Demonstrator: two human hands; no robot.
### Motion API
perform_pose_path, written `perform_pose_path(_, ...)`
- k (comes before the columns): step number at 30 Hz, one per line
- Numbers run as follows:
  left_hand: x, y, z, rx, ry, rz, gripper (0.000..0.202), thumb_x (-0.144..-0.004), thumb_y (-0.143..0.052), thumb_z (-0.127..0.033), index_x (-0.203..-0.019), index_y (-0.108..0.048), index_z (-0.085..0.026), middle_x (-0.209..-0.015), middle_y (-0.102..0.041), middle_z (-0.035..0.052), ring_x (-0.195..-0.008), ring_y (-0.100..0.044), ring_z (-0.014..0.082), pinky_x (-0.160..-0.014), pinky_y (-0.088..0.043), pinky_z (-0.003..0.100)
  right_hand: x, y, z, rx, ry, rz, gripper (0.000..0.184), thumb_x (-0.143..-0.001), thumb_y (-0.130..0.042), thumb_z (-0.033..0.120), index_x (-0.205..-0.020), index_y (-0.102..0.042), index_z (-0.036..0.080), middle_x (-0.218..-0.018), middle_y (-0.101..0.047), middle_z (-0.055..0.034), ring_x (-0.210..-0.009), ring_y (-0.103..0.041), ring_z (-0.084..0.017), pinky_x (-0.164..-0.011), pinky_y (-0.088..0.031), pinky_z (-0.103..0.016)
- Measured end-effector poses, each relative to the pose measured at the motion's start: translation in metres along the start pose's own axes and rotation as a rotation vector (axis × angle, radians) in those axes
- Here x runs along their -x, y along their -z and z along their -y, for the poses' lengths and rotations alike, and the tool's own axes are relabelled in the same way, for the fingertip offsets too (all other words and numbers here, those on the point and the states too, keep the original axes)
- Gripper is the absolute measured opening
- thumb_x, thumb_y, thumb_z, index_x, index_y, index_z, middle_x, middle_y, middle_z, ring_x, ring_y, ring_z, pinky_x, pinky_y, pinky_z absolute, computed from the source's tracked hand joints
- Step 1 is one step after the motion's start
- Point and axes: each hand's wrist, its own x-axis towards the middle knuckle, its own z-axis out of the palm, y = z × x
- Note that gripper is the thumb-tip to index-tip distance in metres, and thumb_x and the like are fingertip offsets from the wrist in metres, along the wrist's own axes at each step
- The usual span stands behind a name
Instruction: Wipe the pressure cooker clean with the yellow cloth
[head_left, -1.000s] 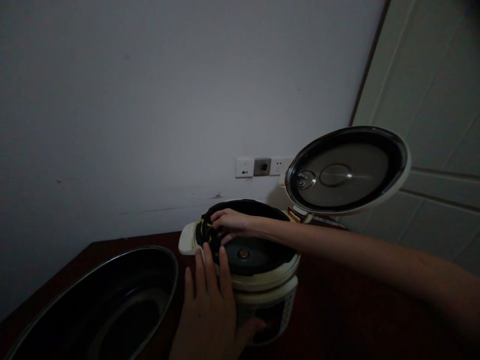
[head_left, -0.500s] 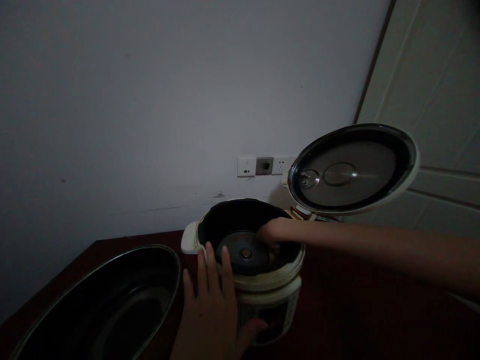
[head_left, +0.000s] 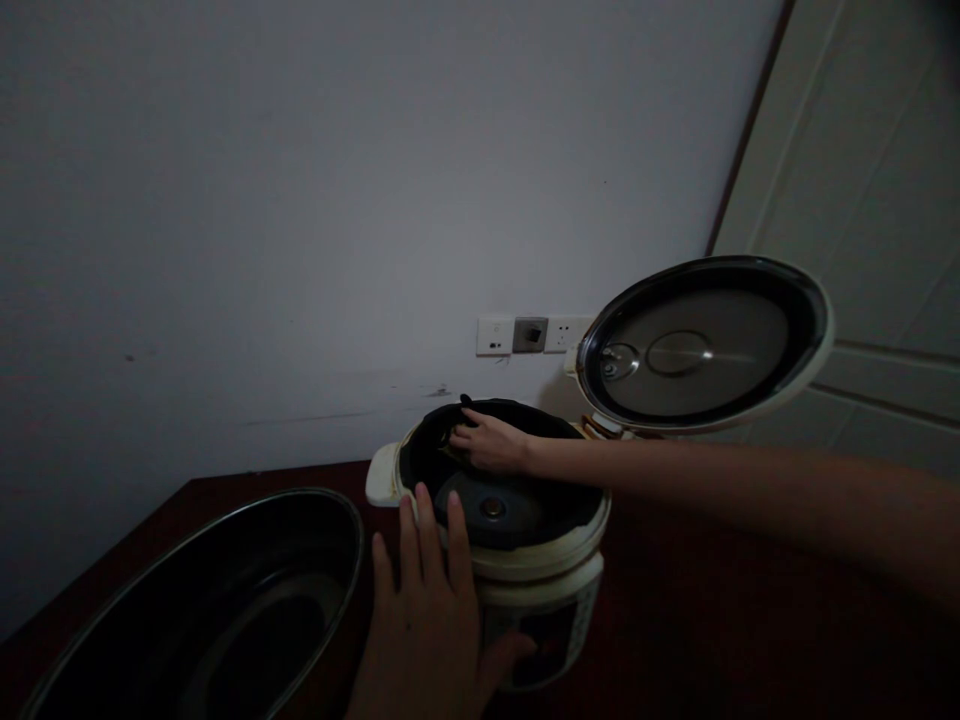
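Note:
A white rice cooker point(head_left: 551, 585) stands on a dark red table point(head_left: 697, 640), its lid point(head_left: 705, 345) swung up and open. Inside, the heating plate point(head_left: 495, 508) shows with no pot over it. My left hand point(head_left: 431, 620) lies against the cooker's front, fingers stretched up to the rim and thumb round the body. My right hand point(head_left: 487, 442) reaches into the cooker at its far left inner wall, fingers pressed on a dark cloth point(head_left: 446, 432) that is hard to make out in the dim light.
A large black inner pot point(head_left: 217, 600) sits on the table to the left of the cooker. Wall sockets point(head_left: 525, 335) are behind it. A pale door point(head_left: 862, 200) fills the right side.
My right hand moved from the cooker's left rim to the right inside, then back to the far left wall. My left hand stayed on the cooker's front.

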Motion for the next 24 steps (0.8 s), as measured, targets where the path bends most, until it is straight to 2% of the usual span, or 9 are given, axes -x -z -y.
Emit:
perform_pose_path(4, 0.000, 0.000, -0.001, -0.010, 0.004, 0.006, 0.104, -0.072, -0.049, -0.072, -0.145, -0.024, -0.002, -0.146, -0.027, 0.0338, -0.131, -0.033, 0.0472, -0.093, -0.041, 0.060, 0.003, 0.000, -0.004, 0.059, -0.010, -0.048, 0.023, -0.089, -0.049, 0.019, -0.090, -0.072, 0.019, -0.119, -0.060, -0.0086, -0.107, -0.052, -0.025, -0.092, -0.040, -0.044)
perform_pose_path(7, 0.001, 0.002, 0.000, -0.013, -0.001, 0.011, 0.103, -0.073, -0.050, -0.070, -0.145, -0.024, -0.001, -0.145, -0.027, 0.0345, -0.131, -0.033, 0.0473, -0.093, -0.042, 0.059, 0.012, 0.004, -0.010, 0.067, -0.159, 0.022, 0.022, -0.088, -0.050, 0.019, -0.085, -0.072, 0.019, -0.106, -0.065, -0.0097, -0.098, -0.056, -0.025, -0.079, -0.044, -0.040)
perform_pose_path(9, 0.000, 0.003, 0.000, -0.012, -0.014, 0.002, 0.103, -0.072, -0.053, -0.069, -0.144, -0.025, 0.001, -0.144, -0.029, 0.0353, -0.130, -0.035, 0.0477, -0.092, -0.043, 0.058, 0.021, 0.008, -0.013, 0.075, -0.277, 0.077, 0.019, -0.085, -0.053, 0.017, -0.084, -0.072, 0.018, -0.098, -0.067, -0.0111, -0.092, -0.059, -0.026, -0.078, -0.044, -0.041)
perform_pose_path(13, -0.002, 0.005, -0.001, -0.002, -0.020, -0.036, 0.105, -0.069, -0.058, -0.068, -0.141, -0.029, 0.004, -0.140, -0.033, 0.0379, -0.126, -0.040, 0.0489, -0.089, -0.046, 0.057, 0.033, 0.012, -0.011, 0.047, -0.434, 0.261, 0.017, -0.079, -0.057, 0.012, -0.087, -0.072, 0.015, -0.089, -0.070, -0.0145, -0.085, -0.064, -0.029, -0.078, -0.045, -0.047)
perform_pose_path(16, -0.002, 0.005, -0.001, 0.001, -0.012, -0.041, 0.105, -0.069, -0.058, -0.067, -0.141, -0.029, 0.003, -0.141, -0.033, 0.0370, -0.127, -0.039, 0.0480, -0.090, -0.047, 0.056, 0.029, 0.007, -0.002, -0.004, -0.472, 0.455, 0.018, -0.077, -0.057, 0.013, -0.084, -0.073, 0.014, -0.082, -0.071, -0.0153, -0.078, -0.065, -0.030, -0.071, -0.047, -0.049)
perform_pose_path(18, -0.001, 0.005, 0.000, 0.001, -0.012, -0.032, 0.104, -0.070, -0.057, -0.067, -0.143, -0.027, 0.001, -0.143, -0.031, 0.0355, -0.128, -0.038, 0.0469, -0.091, -0.046, 0.055, 0.024, 0.000, 0.004, 0.003, -0.476, 0.515, 0.016, -0.076, -0.058, 0.015, -0.080, -0.073, 0.014, -0.081, -0.071, -0.0163, -0.077, -0.065, -0.032, -0.069, -0.047, -0.052)
perform_pose_path(21, 0.001, 0.004, 0.001, 0.006, -0.008, -0.013, 0.104, -0.071, -0.056, -0.067, -0.144, -0.024, -0.001, -0.145, -0.029, 0.0337, -0.130, -0.036, 0.0459, -0.092, -0.046, 0.055, 0.017, -0.010, 0.008, 0.045, -0.456, 0.432, 0.015, -0.076, -0.058, 0.014, -0.079, -0.073, 0.015, -0.086, -0.070, -0.0175, -0.083, -0.065, -0.033, -0.073, -0.048, -0.052)
perform_pose_path(24, 0.001, 0.003, 0.001, 0.024, -0.003, 0.007, 0.105, -0.070, -0.058, -0.066, -0.145, -0.022, -0.002, -0.146, -0.027, 0.0331, -0.131, -0.035, 0.0457, -0.093, -0.046, 0.054, 0.012, -0.014, 0.002, 0.043, -0.305, 0.197, 0.020, -0.084, -0.053, 0.014, -0.090, -0.072, 0.015, -0.106, -0.066, -0.0150, -0.096, -0.061, -0.026, -0.079, -0.049, -0.040)
